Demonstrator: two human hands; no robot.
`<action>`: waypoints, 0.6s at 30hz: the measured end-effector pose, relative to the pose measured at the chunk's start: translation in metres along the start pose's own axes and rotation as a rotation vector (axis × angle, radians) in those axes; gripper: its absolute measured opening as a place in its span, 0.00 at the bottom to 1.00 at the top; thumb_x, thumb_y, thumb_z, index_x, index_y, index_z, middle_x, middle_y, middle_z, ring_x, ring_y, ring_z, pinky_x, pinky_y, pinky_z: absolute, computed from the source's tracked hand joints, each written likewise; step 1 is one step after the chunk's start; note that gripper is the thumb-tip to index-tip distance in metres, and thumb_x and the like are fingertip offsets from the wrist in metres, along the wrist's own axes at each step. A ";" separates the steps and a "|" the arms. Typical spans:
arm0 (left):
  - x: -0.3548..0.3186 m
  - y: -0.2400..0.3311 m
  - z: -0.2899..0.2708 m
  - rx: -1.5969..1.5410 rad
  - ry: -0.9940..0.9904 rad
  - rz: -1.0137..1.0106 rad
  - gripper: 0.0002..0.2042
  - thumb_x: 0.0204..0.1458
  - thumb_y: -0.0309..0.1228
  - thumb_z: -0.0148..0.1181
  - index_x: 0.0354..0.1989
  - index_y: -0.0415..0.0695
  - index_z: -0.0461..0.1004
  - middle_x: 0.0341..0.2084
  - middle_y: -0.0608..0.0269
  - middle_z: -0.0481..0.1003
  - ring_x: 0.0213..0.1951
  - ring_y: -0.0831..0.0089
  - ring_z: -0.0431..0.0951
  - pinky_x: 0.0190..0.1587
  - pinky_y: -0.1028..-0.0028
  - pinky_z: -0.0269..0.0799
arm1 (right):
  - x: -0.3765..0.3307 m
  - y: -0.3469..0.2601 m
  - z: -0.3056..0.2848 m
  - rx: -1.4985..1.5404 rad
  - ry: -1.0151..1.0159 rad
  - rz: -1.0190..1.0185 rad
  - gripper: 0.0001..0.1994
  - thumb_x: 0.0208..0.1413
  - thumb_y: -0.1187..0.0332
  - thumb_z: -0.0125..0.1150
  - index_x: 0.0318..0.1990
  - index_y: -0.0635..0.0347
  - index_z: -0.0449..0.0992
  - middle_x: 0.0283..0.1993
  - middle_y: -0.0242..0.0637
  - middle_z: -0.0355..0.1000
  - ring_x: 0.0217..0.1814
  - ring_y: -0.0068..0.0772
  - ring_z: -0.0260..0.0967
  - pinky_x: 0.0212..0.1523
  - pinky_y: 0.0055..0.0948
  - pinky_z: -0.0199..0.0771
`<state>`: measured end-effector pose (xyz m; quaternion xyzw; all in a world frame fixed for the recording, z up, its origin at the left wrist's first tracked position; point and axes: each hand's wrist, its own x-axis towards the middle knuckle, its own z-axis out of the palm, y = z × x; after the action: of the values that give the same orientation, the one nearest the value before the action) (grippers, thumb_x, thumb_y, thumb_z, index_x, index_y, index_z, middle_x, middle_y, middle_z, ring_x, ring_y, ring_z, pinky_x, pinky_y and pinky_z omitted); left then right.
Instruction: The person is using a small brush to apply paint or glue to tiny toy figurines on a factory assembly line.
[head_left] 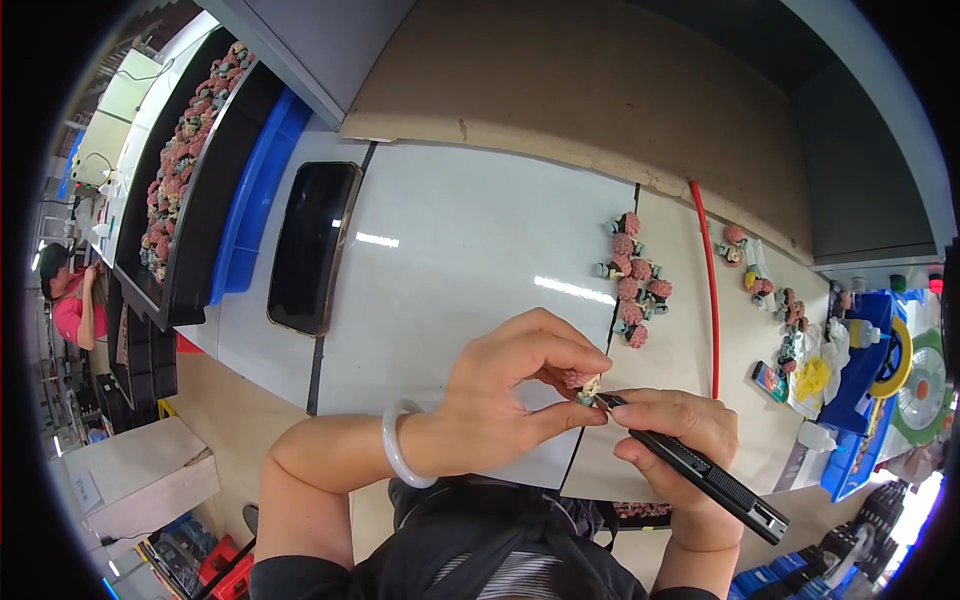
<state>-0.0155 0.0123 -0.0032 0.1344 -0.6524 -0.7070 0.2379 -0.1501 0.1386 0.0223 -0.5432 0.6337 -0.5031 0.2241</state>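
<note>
Between the thumb and fingers of my left hand (490, 385) is a small figurine (588, 384) with pink textured hair and a pale blue-green lower part. A white bangle circles my left wrist. My right hand (685, 435) grips a black utility knife (705, 472), its tip pointing left and reaching the figurine's lower part. Whether the blade touches the figurine is too small to tell. Beyond my hands, a cluster of similar pink-haired figurines (632, 275) lies on the white table (470, 230).
A smartphone (314, 248) lies at the left, beside a blue bin (255, 200) and a black tray (190, 240) of many figurines. Past a red strip (708, 290) are more figurines (765, 285). Blue containers (865, 400) and a green fan (918, 385) stand far right. A person (75, 300) sits far left.
</note>
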 end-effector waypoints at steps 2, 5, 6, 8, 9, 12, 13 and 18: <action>0.000 0.000 -0.001 0.030 0.009 0.041 0.17 0.36 0.15 0.65 0.38 0.36 0.71 0.37 0.55 0.68 0.33 0.75 0.71 0.36 0.79 0.72 | 0.000 0.002 0.001 -0.006 0.007 -0.015 0.15 0.40 0.59 0.66 0.30 0.61 0.74 0.29 0.43 0.74 0.26 0.33 0.73 0.26 0.22 0.72; 0.000 0.001 0.000 0.085 0.024 0.067 0.17 0.36 0.15 0.65 0.37 0.36 0.71 0.36 0.54 0.69 0.32 0.75 0.72 0.35 0.79 0.72 | -0.001 0.001 0.003 -0.006 0.020 -0.014 0.15 0.41 0.58 0.65 0.30 0.61 0.74 0.28 0.42 0.75 0.27 0.34 0.74 0.27 0.22 0.73; 0.000 0.000 0.000 0.085 0.024 0.067 0.17 0.36 0.15 0.65 0.37 0.36 0.71 0.36 0.54 0.69 0.32 0.75 0.72 0.35 0.79 0.72 | -0.001 0.001 0.004 -0.002 0.028 0.002 0.16 0.42 0.57 0.65 0.30 0.61 0.74 0.28 0.42 0.75 0.28 0.34 0.74 0.28 0.22 0.73; 0.000 0.000 -0.001 0.128 0.029 0.098 0.17 0.35 0.15 0.66 0.37 0.36 0.72 0.35 0.54 0.69 0.32 0.75 0.72 0.34 0.80 0.72 | -0.001 0.001 0.004 0.003 0.027 0.005 0.16 0.42 0.57 0.65 0.30 0.61 0.74 0.28 0.43 0.75 0.28 0.35 0.74 0.28 0.22 0.73; 0.001 0.000 -0.001 0.128 0.029 0.096 0.17 0.35 0.15 0.66 0.37 0.36 0.72 0.35 0.54 0.69 0.32 0.75 0.72 0.34 0.80 0.72 | -0.002 0.002 0.004 0.008 0.027 0.006 0.16 0.42 0.57 0.65 0.30 0.61 0.74 0.28 0.43 0.75 0.28 0.35 0.74 0.28 0.22 0.73; 0.001 0.000 -0.001 0.203 0.023 0.140 0.17 0.34 0.16 0.66 0.36 0.36 0.72 0.35 0.54 0.69 0.32 0.75 0.72 0.34 0.80 0.72 | -0.003 0.001 0.005 0.019 0.028 0.044 0.16 0.44 0.56 0.64 0.30 0.61 0.74 0.29 0.43 0.75 0.28 0.35 0.74 0.29 0.23 0.74; 0.001 0.000 -0.002 0.217 0.020 0.159 0.17 0.34 0.15 0.66 0.37 0.36 0.72 0.35 0.54 0.69 0.32 0.75 0.73 0.34 0.79 0.72 | -0.002 0.001 0.003 0.019 0.028 0.045 0.16 0.44 0.56 0.64 0.30 0.61 0.74 0.29 0.43 0.75 0.28 0.35 0.74 0.29 0.23 0.74; 0.001 0.000 -0.001 0.061 0.017 0.022 0.18 0.34 0.15 0.66 0.38 0.36 0.71 0.36 0.55 0.69 0.32 0.74 0.73 0.35 0.77 0.73 | -0.008 0.002 0.000 0.119 0.030 0.154 0.12 0.44 0.65 0.65 0.33 0.61 0.73 0.31 0.39 0.75 0.29 0.33 0.75 0.29 0.23 0.74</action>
<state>-0.0157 0.0108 -0.0033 0.1406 -0.6729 -0.6830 0.2469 -0.1483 0.1455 0.0182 -0.4712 0.6458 -0.5292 0.2844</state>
